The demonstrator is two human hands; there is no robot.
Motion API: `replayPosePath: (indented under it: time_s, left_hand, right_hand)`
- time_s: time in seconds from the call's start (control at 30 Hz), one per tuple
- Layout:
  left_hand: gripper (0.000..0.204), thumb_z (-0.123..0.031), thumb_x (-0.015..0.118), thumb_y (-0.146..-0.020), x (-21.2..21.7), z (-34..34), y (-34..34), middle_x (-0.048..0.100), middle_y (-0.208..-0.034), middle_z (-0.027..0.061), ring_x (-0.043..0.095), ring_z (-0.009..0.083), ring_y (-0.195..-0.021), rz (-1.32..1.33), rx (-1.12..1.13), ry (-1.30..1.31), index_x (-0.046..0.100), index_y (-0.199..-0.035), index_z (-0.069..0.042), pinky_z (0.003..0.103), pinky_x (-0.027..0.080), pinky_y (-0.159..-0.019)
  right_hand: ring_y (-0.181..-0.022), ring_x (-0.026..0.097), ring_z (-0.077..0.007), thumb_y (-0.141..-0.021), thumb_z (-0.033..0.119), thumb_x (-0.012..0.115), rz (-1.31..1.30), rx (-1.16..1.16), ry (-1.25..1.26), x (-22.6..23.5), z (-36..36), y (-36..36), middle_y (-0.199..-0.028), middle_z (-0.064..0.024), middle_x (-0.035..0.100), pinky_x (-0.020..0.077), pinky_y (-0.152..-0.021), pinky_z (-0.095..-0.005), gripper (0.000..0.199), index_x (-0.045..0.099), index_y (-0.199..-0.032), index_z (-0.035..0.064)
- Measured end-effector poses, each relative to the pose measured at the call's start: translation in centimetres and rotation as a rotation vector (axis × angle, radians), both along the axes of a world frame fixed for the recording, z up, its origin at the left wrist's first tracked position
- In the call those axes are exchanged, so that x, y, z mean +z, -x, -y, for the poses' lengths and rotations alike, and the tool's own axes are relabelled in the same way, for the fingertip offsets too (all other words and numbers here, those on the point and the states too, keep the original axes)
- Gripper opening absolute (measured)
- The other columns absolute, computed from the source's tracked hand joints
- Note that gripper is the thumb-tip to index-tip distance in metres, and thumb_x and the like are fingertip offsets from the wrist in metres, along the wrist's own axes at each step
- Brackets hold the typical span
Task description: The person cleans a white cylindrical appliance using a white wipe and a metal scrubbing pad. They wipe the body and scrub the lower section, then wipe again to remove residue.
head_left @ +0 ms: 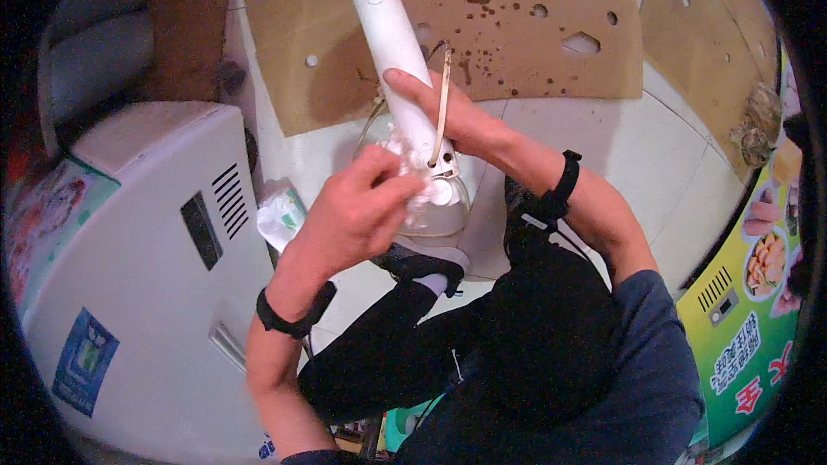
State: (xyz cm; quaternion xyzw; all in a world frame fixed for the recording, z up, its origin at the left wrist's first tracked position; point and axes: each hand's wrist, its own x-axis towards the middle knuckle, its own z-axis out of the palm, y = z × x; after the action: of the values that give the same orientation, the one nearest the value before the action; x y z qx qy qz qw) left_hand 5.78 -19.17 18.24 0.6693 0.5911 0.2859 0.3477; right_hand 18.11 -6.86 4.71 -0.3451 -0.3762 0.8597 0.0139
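Note:
A long white tube point(383, 26), like the body of some appliance, stands tilted in front of me with a fitting at its upper end. My right hand point(452, 112) grips it from the right, thumb across its front. A thin pale cord point(444, 99) loops up beside it from a hole near the lower end. My left hand point(357, 202) is closed, fingers pinched on a fluffy whitish wad point(418, 207), which touches the tube's lower end. Whether the wad is cloth or tissue, I cannot make out. A round white knob point(444, 192) shows just right of it.
Stained cardboard sheets point(534, 52) with holes cover part of the tiled floor ahead. A white cabinet point(155, 250) stands close on my left, with a white and green packet point(282, 215) beside it. A printed green and yellow panel point(749, 319) borders the right. My shoe point(413, 263) lies below the tube.

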Motion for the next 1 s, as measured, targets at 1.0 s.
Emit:
replayPosePath:
  time_s: [1.0]
  left_hand:
    - [0.024,-0.002,0.064,-0.086,-9.5,1.0,-3.0,0.058,-0.105,0.0140,0.058,0.0341,-0.104,0.424,0.975,0.011,0.062,-0.110,-0.003,0.043,0.047,-0.094]
  right_hand:
    - [-0.090,0.069,-0.0171,-0.096,0.070,0.057,-0.260,-0.100,0.541,0.1,1.3,0.7,-0.103,-0.0060,0.066,0.0591,-0.081,-0.0344,0.069,0.057,-0.127,0.0081]
